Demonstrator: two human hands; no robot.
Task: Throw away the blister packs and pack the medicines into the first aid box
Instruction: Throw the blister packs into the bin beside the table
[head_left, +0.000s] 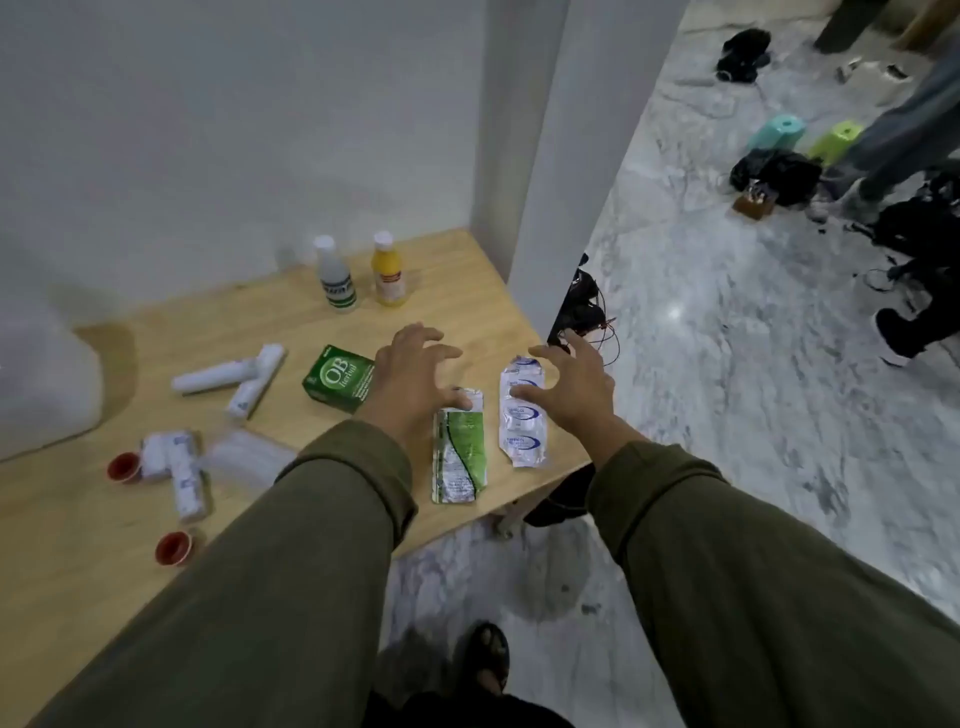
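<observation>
Two blister packs lie near the table's right edge: a green-and-silver one (460, 457) and a white one with blue ovals (521, 415). My left hand (410, 379) hovers with fingers spread over the top end of the green pack. My right hand (574, 389) is spread open beside and partly over the white pack. A green OB Herbal box (337, 378) sits just left of my left hand. A clear bottle (335, 278) and a yellow bottle (388, 273) stand at the back. I see no first aid box.
The wooden table (78, 545) also carries white bandage rolls (228, 375), wrapped white packs (174, 465), a clear bag (247, 457) and two red caps (174, 548). A white pillar (561, 156) rises at the table's right corner. Bags and a person's legs stand on the marble floor (727, 364).
</observation>
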